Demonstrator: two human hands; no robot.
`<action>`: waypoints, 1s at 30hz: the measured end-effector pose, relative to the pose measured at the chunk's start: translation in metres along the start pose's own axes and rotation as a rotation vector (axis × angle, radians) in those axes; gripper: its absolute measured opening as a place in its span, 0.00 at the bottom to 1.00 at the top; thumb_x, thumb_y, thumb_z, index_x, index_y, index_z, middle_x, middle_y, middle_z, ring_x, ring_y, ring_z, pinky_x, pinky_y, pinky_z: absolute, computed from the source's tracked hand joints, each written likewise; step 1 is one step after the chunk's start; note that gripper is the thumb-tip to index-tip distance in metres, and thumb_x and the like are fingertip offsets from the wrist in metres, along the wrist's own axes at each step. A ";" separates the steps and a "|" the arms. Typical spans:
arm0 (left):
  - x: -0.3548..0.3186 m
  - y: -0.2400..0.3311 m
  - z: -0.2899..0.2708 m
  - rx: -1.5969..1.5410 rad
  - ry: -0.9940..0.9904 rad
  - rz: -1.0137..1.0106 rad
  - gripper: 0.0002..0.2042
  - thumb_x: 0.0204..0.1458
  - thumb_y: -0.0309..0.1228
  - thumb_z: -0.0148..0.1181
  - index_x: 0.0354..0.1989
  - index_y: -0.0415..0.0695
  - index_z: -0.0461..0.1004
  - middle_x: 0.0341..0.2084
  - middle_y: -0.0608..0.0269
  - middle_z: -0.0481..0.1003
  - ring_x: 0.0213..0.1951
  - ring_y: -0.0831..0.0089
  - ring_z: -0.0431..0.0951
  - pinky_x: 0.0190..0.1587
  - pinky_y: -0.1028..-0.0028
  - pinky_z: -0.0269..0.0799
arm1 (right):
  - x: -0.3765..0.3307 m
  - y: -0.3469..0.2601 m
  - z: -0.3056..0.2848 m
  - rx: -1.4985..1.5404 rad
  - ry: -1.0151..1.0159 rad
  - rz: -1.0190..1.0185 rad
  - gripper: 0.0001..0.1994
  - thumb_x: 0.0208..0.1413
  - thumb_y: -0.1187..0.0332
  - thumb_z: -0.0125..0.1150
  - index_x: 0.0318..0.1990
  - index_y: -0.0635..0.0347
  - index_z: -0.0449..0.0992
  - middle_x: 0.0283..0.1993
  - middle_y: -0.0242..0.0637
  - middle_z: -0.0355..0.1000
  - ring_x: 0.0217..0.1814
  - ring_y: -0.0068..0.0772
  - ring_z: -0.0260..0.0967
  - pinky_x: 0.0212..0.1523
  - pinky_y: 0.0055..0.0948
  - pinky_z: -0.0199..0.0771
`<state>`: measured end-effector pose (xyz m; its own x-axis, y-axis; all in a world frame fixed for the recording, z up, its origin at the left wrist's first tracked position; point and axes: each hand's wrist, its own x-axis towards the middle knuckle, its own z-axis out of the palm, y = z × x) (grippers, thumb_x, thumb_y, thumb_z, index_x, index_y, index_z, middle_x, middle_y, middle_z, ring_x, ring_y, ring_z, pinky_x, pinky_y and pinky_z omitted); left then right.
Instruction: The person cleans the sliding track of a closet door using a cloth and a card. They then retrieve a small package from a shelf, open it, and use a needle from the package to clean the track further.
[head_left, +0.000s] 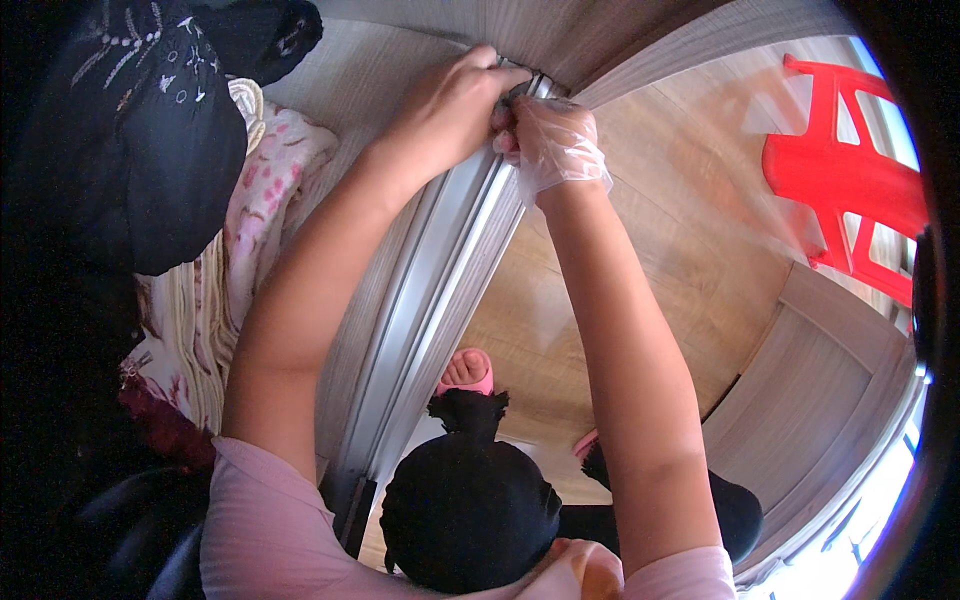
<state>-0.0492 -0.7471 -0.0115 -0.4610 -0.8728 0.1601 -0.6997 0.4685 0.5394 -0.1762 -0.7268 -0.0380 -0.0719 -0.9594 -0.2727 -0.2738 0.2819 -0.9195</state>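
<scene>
My left hand (pixel 450 105) is bare and closed around the top end of a silver metal rail (pixel 440 270) that runs along the edge of a grey wood-grain door panel (pixel 560 35). My right hand (pixel 552 140) wears a clear plastic glove and pinches the same spot on the rail, its fingertips touching those of the left hand. What lies between the fingers is hidden. Both forearms reach up from the lower edge.
Folded floral and striped bedding (pixel 250 230) and dark clothes (pixel 150 130) sit left of the rail. A red plastic stool (pixel 845 180) stands on the wooden floor (pixel 660 250) at right. Pink slippers (pixel 466 372) and dark trouser legs are below. A grey cabinet (pixel 820 390) is lower right.
</scene>
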 end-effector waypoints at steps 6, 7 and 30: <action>-0.016 0.000 -0.003 -0.092 -0.032 0.024 0.25 0.34 0.15 0.54 0.47 0.42 0.70 0.33 0.50 0.68 0.38 0.53 0.71 0.43 0.66 0.67 | -0.039 -0.051 -0.003 0.224 -0.133 0.224 0.11 0.53 0.71 0.50 0.21 0.64 0.70 0.17 0.33 0.67 0.13 0.20 0.59 0.14 0.20 0.56; -0.020 0.004 -0.007 -0.101 -0.069 0.009 0.25 0.34 0.15 0.54 0.47 0.42 0.70 0.33 0.51 0.68 0.38 0.53 0.71 0.43 0.66 0.67 | -0.043 -0.048 -0.005 0.323 -0.121 0.317 0.10 0.53 0.71 0.50 0.22 0.64 0.70 0.17 0.33 0.67 0.13 0.20 0.59 0.14 0.20 0.56; -0.020 -0.004 0.005 -0.105 0.005 0.171 0.11 0.46 0.20 0.55 0.39 0.39 0.72 0.31 0.53 0.70 0.34 0.60 0.73 0.38 0.69 0.69 | -0.168 -0.057 -0.092 0.477 -0.146 0.678 0.07 0.55 0.68 0.51 0.32 0.63 0.68 0.15 0.32 0.64 0.11 0.19 0.53 0.13 0.16 0.51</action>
<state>-0.0400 -0.7307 -0.0209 -0.5653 -0.7826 0.2607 -0.5504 0.5932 0.5875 -0.2369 -0.5823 0.0865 0.0588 -0.5792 -0.8131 0.2208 0.8018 -0.5553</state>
